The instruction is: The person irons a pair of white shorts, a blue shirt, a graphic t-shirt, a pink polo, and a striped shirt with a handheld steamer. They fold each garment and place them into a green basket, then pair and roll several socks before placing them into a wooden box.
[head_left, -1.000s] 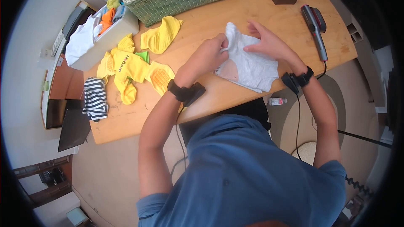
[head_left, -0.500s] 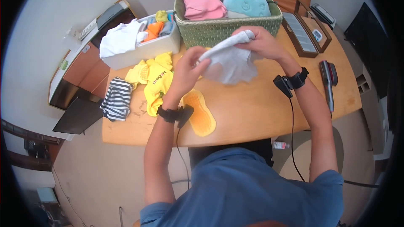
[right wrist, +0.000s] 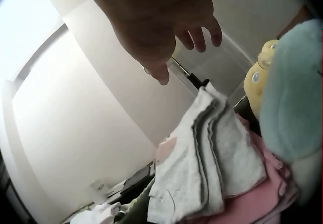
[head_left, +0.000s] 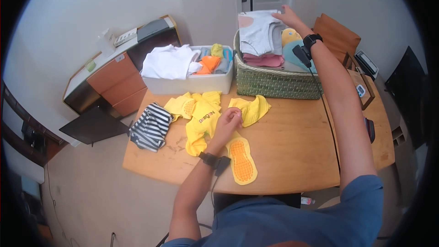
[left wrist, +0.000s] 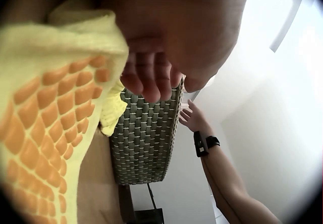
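Observation:
A folded light grey garment (head_left: 259, 36) with a peach patch lies on pink folded cloth (head_left: 264, 60) in the green woven basket (head_left: 279, 82). My right hand (head_left: 289, 17) is at its upper right corner in the head view; the right wrist view shows the fingers spread above the garment, holding nothing. My left hand (head_left: 228, 121), fingers loosely bent and empty, hovers by the yellow clothes. Near it are a yellow garment with lettering (head_left: 201, 116), a crumpled yellow piece (head_left: 250, 110) and a yellow sole-shaped piece with orange pads (head_left: 242, 161).
Left of the basket stands a white bin (head_left: 208, 83) of mixed clothes. A striped garment (head_left: 151, 126) lies at the table's left edge. The basket also holds a blue plush (head_left: 295, 57). At the right are a wooden case (head_left: 366, 93) and a partly hidden dark device (head_left: 370, 129).
The grey garment has gone from the table, through both hands in the air, into the basket on the pink cloth. Both hands have let go; the left has come back over the yellow clothes.

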Action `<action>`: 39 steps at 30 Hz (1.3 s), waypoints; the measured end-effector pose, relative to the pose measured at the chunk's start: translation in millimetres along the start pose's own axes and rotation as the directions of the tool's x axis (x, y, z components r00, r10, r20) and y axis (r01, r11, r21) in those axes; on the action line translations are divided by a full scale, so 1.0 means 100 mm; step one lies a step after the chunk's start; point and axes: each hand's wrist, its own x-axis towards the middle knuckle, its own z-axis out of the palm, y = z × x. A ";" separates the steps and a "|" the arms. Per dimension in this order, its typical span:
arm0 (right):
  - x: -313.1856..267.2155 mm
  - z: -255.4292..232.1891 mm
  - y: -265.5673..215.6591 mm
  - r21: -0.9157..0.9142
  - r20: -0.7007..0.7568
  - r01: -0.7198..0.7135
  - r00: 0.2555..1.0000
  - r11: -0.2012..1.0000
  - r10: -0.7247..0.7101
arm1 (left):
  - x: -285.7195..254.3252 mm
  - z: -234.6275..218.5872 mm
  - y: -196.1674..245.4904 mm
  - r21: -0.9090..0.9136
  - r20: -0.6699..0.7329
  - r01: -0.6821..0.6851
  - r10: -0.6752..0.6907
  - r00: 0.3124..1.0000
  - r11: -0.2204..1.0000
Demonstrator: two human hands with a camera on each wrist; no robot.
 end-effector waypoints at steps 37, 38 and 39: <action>-4.13 0.73 0.20 0.442 0.737 -0.444 0.675 0.779 -0.034 | -0.59 -1.59 1.74 0.765 -0.342 -0.040 0.458 0.820 0.643; -4.10 0.75 0.15 0.469 0.735 -0.441 0.675 0.765 -0.062 | -0.56 -1.34 1.97 0.710 -0.275 -0.151 0.468 0.840 0.688; -4.08 0.75 0.09 0.521 0.729 -0.466 0.679 0.715 -0.089 | -0.54 -1.08 2.17 0.554 -0.251 -0.244 0.439 0.862 0.796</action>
